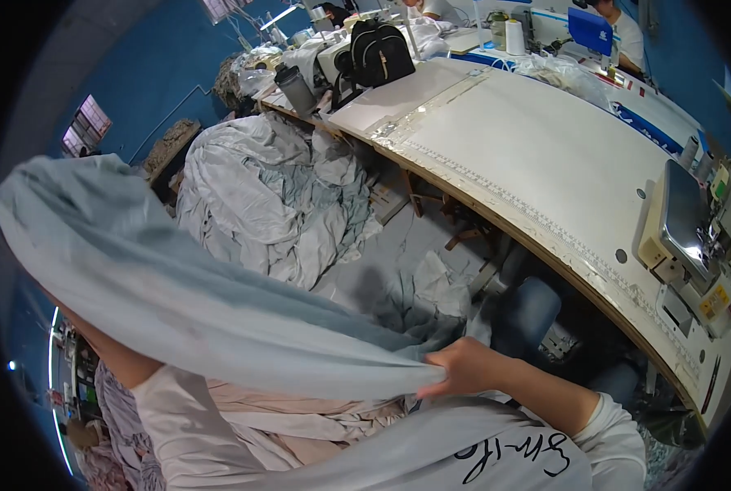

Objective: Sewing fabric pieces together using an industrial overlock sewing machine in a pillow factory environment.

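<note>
A white shirt (415, 450) sits nearest, at six o'clock. Just beyond, the pale cloth (218, 319) hangs taut between nine and five o'clock. At five, the right hand (462, 367) is clamped on its gathered end; at eight, the left forearm (128, 360) goes behind it, hiding the left hand, whose grip I cannot tell. The cloth looks light, limp and hardly fragile; bunched ends or edges should hold best. Farther off: a cloth pile (234, 180) at ten, a table (529, 147) at two.
</note>
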Tool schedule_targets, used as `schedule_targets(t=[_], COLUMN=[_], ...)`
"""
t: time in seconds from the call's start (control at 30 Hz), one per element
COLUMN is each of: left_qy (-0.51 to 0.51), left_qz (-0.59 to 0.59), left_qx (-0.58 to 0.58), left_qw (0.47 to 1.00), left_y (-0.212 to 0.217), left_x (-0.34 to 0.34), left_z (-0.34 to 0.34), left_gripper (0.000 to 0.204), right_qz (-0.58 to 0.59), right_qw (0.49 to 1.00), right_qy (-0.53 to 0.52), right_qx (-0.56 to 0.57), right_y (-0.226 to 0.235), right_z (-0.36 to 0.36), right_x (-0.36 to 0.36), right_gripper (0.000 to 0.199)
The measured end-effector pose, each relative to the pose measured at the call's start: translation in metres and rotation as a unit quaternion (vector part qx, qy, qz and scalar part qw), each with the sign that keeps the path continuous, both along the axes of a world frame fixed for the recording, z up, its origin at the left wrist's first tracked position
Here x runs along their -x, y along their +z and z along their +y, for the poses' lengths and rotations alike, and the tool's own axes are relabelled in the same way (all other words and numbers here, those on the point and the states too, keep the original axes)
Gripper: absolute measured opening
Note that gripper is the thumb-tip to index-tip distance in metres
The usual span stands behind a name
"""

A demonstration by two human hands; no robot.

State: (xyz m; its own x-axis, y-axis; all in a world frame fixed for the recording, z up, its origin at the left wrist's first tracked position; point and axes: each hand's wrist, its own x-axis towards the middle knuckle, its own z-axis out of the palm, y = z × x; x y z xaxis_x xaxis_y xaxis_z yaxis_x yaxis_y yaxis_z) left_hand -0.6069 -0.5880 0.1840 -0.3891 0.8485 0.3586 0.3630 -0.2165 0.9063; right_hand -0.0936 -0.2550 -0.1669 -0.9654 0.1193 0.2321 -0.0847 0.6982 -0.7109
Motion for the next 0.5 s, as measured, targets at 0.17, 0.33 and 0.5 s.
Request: schedule_targets(t=[0.17,0.33,0.5], left_qy=[-0.003,-0.036,-0.049], left_qz=[0.006,0.030,0.047], left_qx=[-0.058,-0.095,-0.139], left_qw=[0.998,0.994,0.988], left_y=[0.072,0.210,0.215], left_x=[0.103,0.074,0.046], left_z=[-0.062,-0.104,-0.073], left_gripper=[0.022,0.024,0.025], right_qz=[-0.326,-0.219,0.192], right_qw=[0.928,0.901,0.921], right_qy=[-0.063,-0.348,-0.339], right_qx=[-0.169,-0.137,0.002], right_y=[-0.105,-0.157,-0.142], right_z=[0.038,0.141,0.146], right_x=[0.009,-0.021,0.002], right_gripper=[0.017,0.015,0.019])
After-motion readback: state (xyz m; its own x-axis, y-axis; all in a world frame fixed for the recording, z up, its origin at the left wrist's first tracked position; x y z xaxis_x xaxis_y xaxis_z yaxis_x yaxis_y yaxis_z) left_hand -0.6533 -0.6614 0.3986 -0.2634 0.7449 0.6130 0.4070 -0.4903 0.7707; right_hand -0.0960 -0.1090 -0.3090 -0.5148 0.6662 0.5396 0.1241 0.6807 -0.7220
